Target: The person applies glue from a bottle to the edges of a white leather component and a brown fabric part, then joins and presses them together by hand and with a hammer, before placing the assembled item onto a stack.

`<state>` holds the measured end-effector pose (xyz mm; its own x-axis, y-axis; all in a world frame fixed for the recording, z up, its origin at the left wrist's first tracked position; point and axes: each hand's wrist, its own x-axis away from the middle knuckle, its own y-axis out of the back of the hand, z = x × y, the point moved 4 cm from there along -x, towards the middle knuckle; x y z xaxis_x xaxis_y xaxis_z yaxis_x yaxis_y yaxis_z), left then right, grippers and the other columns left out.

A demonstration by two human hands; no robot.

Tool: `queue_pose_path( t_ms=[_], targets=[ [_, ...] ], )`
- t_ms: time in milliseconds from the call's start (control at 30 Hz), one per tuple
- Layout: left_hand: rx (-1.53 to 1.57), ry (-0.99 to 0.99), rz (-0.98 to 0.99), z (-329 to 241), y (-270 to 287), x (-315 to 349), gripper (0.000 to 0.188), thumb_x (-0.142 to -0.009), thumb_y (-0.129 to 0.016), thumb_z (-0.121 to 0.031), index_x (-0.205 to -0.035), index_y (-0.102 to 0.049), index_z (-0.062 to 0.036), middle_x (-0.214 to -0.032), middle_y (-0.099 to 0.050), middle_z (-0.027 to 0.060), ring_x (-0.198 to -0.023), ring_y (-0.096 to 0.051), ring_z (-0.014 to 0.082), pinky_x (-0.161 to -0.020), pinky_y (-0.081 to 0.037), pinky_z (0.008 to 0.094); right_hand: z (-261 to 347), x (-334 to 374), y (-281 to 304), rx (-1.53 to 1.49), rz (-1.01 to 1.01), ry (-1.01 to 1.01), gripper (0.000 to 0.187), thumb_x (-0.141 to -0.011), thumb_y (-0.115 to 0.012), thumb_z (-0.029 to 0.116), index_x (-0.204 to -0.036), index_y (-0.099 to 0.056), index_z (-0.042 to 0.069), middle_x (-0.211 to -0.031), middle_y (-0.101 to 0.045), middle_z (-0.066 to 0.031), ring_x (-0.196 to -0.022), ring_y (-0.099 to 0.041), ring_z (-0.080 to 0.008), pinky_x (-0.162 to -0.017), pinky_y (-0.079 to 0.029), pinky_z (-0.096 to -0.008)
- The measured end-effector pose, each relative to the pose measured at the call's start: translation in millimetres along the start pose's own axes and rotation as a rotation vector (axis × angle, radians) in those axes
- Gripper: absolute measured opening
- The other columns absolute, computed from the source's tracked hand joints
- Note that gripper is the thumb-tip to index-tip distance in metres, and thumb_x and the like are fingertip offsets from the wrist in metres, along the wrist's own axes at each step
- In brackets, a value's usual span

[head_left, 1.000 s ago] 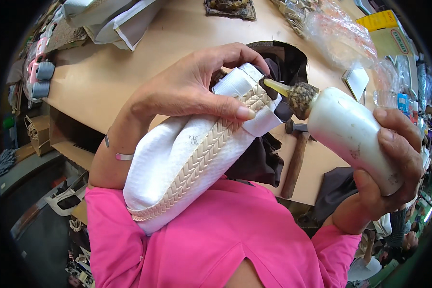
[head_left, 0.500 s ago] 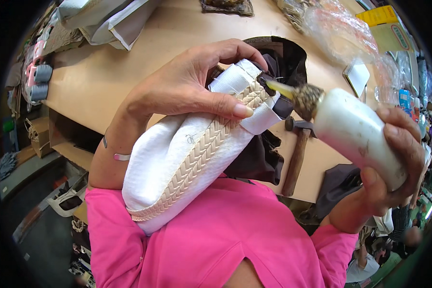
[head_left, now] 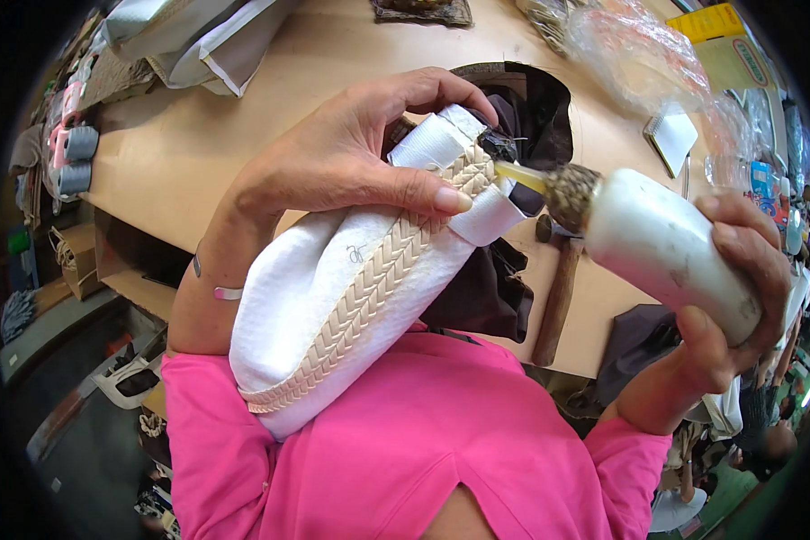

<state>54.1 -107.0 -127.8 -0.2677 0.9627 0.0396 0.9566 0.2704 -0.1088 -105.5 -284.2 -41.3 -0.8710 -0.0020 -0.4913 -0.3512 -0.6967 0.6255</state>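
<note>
Fingers first: my left hand [head_left: 342,148] is pinching, my right hand [head_left: 765,270] is curled round its load. Both are above the tan, smooth-topped bench [head_left: 198,153]. Left's got the white, textured fabric pouch [head_left: 288,297] by its folded end, thumb on top; I'd guess it's light and floppy, so that firmer end's the spot to grab. Right wraps the butt end of the milky-white plastic bottle [head_left: 666,243], probably a bit slick. Its thin yellowish nozzle [head_left: 522,175] points at the pouch's folded end, can't tell if touching.
</note>
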Motion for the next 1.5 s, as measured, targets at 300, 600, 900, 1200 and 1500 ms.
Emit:
queue_pose_path(
  t_ms=[300, 600, 900, 1200, 1500],
  targets=[
    [-0.027, 0.067, -0.024, 3.5, 1.4, 1.1, 0.038, -0.083, -0.05, -0.019, -0.114, -0.042, 0.0023, -0.098, -0.052, 0.0064, -0.088, -0.05, 0.0092, -0.078, -0.038, 0.0199, 0.7, 12.9, -9.7, -0.071, -0.11, -0.1, 0.05, -0.061, -0.058, 0.027, -0.1, -0.05, -0.002, -0.096, -0.051, -0.0253, -0.089, -0.051, -0.0294, -0.081, -0.041, -0.0383],
    [-0.124, 0.047, 0.004, 5.3, 3.1, -2.5, 0.033, -0.086, -0.044, -0.015, -0.114, -0.042, 0.0017, -0.097, -0.052, 0.0063, -0.088, -0.05, 0.006, -0.076, -0.039, 0.0178, 13.4, 26.0, -29.5, -0.035, -0.199, 0.076, 0.036, -0.068, -0.062, 0.019, -0.096, -0.051, -0.001, -0.085, -0.054, -0.0229, -0.067, -0.055, -0.0234, -0.053, -0.045, -0.0262],
    [-0.043, 0.048, -0.043, 9.8, 1.9, -2.1, 0.028, -0.086, -0.048, -0.016, -0.11, -0.046, -0.0019, -0.093, -0.053, 0.0033, -0.082, -0.048, 0.0059, -0.072, -0.04, 0.0187, 26.9, 27.9, -51.3, -0.141, -0.441, 0.125, 0.011, -0.067, -0.058, 0.008, -0.076, -0.057, 0.002, -0.074, -0.057, -0.0192, -0.042, -0.047, -0.015, -0.038, -0.036, -0.0212],
    [0.017, 0.051, -0.043, 6.8, -1.5, -2.5, 0.027, -0.087, -0.049, -0.02, -0.109, -0.048, -0.0035, -0.09, -0.052, 0.0016, -0.081, -0.046, 0.0055, -0.07, -0.038, 0.0189, 30.9, 30.9, -40.8, -0.006, -0.28, 0.145, 0.029, -0.069, -0.061, 0.018, -0.092, -0.053, 0.001, -0.074, -0.057, -0.0193, -0.053, -0.053, -0.02, -0.045, -0.042, -0.0258],
    [-0.1, 0.057, -0.016, 5.4, -0.3, -3.9, 0.027, -0.09, -0.039, -0.016, -0.112, -0.044, -0.0008, -0.096, -0.054, 0.0047, -0.087, -0.051, 0.0064, -0.077, -0.04, 0.0185, 30.7, 24.4, -28.7, 0.064, -0.174, 0.028, 0.036, -0.069, -0.06, 0.024, -0.095, -0.051, 0.001, -0.089, -0.054, -0.0227, -0.075, -0.054, -0.0269, -0.064, -0.045, -0.0331]
  ],
)
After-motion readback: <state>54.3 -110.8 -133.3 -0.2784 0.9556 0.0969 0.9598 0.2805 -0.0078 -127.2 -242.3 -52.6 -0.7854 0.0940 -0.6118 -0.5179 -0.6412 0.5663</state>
